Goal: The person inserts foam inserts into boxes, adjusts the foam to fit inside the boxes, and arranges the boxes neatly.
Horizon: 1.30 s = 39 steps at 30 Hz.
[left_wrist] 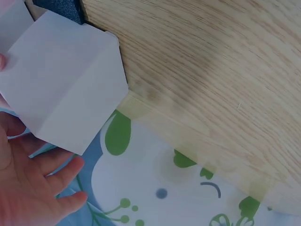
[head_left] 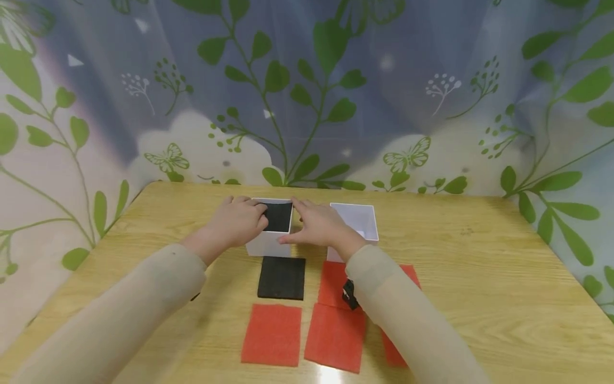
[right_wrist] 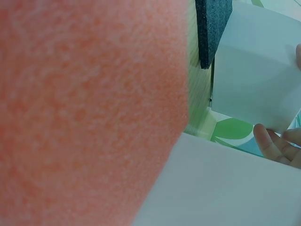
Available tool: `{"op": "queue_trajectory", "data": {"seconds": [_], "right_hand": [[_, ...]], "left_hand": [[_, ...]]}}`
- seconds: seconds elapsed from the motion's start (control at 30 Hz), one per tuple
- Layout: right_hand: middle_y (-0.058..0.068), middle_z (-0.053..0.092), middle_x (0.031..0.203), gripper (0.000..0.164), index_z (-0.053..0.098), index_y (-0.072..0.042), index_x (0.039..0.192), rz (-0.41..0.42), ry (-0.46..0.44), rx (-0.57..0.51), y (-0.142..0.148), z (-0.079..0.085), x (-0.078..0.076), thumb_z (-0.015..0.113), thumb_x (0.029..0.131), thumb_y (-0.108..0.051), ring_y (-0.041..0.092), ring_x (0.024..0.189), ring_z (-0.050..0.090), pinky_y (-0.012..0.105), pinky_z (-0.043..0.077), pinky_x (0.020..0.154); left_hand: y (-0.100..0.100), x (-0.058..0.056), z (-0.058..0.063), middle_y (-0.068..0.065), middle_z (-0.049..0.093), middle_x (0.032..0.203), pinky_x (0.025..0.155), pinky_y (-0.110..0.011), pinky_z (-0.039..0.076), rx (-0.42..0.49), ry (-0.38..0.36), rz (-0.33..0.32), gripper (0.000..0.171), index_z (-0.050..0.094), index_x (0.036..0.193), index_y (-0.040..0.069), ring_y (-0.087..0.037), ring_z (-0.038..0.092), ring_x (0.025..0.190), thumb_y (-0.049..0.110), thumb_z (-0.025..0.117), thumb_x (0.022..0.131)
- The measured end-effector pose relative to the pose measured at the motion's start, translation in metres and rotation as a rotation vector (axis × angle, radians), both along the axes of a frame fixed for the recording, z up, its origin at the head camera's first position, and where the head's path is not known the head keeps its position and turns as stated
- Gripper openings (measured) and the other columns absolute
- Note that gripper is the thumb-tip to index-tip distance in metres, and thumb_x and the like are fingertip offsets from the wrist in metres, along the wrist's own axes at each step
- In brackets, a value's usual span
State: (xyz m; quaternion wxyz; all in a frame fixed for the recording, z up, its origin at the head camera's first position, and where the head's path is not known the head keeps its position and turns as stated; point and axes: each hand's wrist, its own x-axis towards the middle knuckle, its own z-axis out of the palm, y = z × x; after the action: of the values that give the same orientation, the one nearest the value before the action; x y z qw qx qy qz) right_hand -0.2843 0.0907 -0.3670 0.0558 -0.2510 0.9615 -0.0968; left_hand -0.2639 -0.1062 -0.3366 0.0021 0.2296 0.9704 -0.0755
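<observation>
Left hand point(head_left: 240, 221) reaches with slightly bent fingers over the rim of the left white box point(head_left: 266, 245); whether these fingers hold something, I cannot tell. Right hand point(head_left: 320, 224) is spread wide at the other side, its thumb at the front wall and its fingers near the back corner, so it seems to grip this box. Inside the box a black piece point(head_left: 279, 218) shows; I judge the work only partly done, with at least 1 piece already in. Just in front, on the desk point(head_left: 479, 256), 1 black square point(head_left: 281, 278) lies outside. To the right stands the right white box point(head_left: 355, 213); its visible inside looks white only. Nearer to the person, at least 4 red squares point(head_left: 271, 335) lie flat, outside both boxes; the right sleeve point(head_left: 408, 314) hides the exact count.
</observation>
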Motion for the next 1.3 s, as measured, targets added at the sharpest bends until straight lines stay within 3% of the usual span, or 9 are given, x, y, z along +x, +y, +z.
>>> {"op": "queue_trajectory", "data": {"seconds": [0.1,0.27,0.47,0.7,0.8,0.93,1.03,1.07,1.3], "right_hand": [[0.007,0.025,0.151,0.108,0.014,-0.014,0.151,0.000,-0.003,0.008,0.002,0.001,-0.001,0.052,0.072,-0.077,0.024,0.126,0.043,0.041,0.037,0.100],[0.007,0.025,0.151,0.108,0.014,-0.013,0.151,0.007,-0.010,0.009,0.004,0.002,-0.001,0.052,0.072,-0.077,0.023,0.115,0.053,0.042,0.039,0.097],[0.007,0.027,0.150,0.107,0.018,-0.013,0.150,0.004,0.014,-0.003,0.004,0.000,0.000,0.053,0.072,-0.076,0.024,0.123,0.047,0.043,0.037,0.100],[0.008,0.027,0.151,0.106,0.017,-0.012,0.150,0.035,0.005,-0.025,-0.001,-0.005,0.002,0.052,0.073,-0.076,0.027,0.130,0.039,0.045,0.032,0.103],[0.007,0.027,0.151,0.106,0.017,-0.013,0.150,0.023,0.003,-0.022,-0.001,-0.004,0.003,0.053,0.073,-0.076,0.026,0.130,0.038,0.046,0.030,0.104],[0.007,0.029,0.150,0.107,0.017,-0.012,0.150,0.026,0.012,-0.009,0.001,-0.001,0.002,0.051,0.073,-0.076,0.023,0.110,0.056,0.042,0.040,0.097],[0.007,0.031,0.149,0.107,0.019,-0.011,0.150,0.021,0.028,-0.008,0.003,0.002,0.000,0.052,0.072,-0.077,0.019,0.089,0.061,0.039,0.045,0.089],[0.007,0.032,0.149,0.107,0.019,-0.011,0.150,0.019,0.032,-0.008,0.004,0.003,0.000,0.052,0.072,-0.077,0.019,0.091,0.061,0.039,0.045,0.089],[0.007,0.032,0.149,0.107,0.019,-0.012,0.150,0.021,0.024,-0.018,0.003,0.003,0.002,0.053,0.072,-0.076,0.019,0.089,0.061,0.039,0.045,0.088]], "left_hand": [[0.003,-0.001,0.000,-0.009,0.051,0.134,0.102,-0.058,0.026,0.052,0.004,-0.017,0.041,0.055,0.130,0.009,-0.033,0.043,0.125,0.027,0.040,0.098],[0.012,-0.005,-0.001,-0.016,0.056,0.121,0.094,-0.046,0.041,0.142,0.035,-0.152,0.038,0.054,0.131,0.007,-0.032,0.052,0.111,0.020,0.047,0.096],[0.024,-0.015,-0.005,-0.018,0.057,0.108,0.077,-0.039,0.047,0.101,0.038,-0.207,0.040,0.052,0.134,0.011,-0.029,0.055,0.093,0.012,0.051,0.094],[0.021,-0.015,-0.010,-0.017,0.058,0.104,0.075,-0.040,0.047,0.084,0.004,-0.184,0.042,0.052,0.135,0.010,-0.029,0.056,0.091,0.009,0.051,0.093],[0.020,-0.015,-0.011,-0.016,0.059,0.105,0.075,-0.040,0.047,0.128,0.006,-0.196,0.039,0.053,0.133,0.009,-0.029,0.056,0.090,0.011,0.051,0.094],[0.019,-0.015,-0.008,-0.009,0.060,0.096,0.071,-0.036,0.047,0.262,-0.032,-0.195,0.026,0.066,0.114,0.008,-0.021,0.055,0.081,0.021,0.061,0.091],[0.021,-0.017,-0.003,-0.002,0.059,0.085,0.066,-0.032,0.046,0.338,-0.093,-0.173,0.022,0.069,0.096,0.010,-0.016,0.053,0.073,0.028,0.069,0.085],[0.022,-0.017,-0.001,-0.001,0.058,0.083,0.065,-0.032,0.046,0.348,-0.121,-0.157,0.022,0.069,0.095,0.010,-0.015,0.053,0.072,0.029,0.071,0.083],[0.030,-0.016,0.007,-0.002,0.061,0.084,0.067,-0.033,0.045,0.333,-0.250,-0.055,0.032,0.067,0.108,0.008,-0.017,0.054,0.073,0.027,0.072,0.082]]}}
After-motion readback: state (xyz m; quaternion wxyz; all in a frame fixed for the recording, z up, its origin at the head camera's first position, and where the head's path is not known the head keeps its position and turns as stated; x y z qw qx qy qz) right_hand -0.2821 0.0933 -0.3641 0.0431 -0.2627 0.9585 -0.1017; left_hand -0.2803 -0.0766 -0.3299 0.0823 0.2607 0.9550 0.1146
